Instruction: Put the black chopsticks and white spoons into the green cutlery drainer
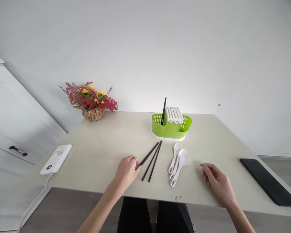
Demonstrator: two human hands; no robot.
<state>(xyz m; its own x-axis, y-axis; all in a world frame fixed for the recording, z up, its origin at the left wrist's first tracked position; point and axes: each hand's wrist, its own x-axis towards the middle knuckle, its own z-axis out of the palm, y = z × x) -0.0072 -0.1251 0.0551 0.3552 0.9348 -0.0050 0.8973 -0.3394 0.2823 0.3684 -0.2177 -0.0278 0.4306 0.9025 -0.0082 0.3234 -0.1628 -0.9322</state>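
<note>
Chopstick (149,153) clamped by near end in left hand (127,169) grip; best lifted clear of neighbouring pair (155,160). Right hand (216,182) grip empty, loosely apart.

Pretty sure it's someone's home tbh: flowers (88,103) at the bench's (206,139) far left corner, white cabinet (12,119) off its left edge, chopsticks (155,161) and spoons (183,159) toward the front edge, green caddy (160,131) behind.

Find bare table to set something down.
Bare tabletop lies between the flower basket and green cutlery caddy, between the power bank and left hand, and beyond the right hand. Crowded: before the caddy, where chopsticks and spoons lie.
</note>
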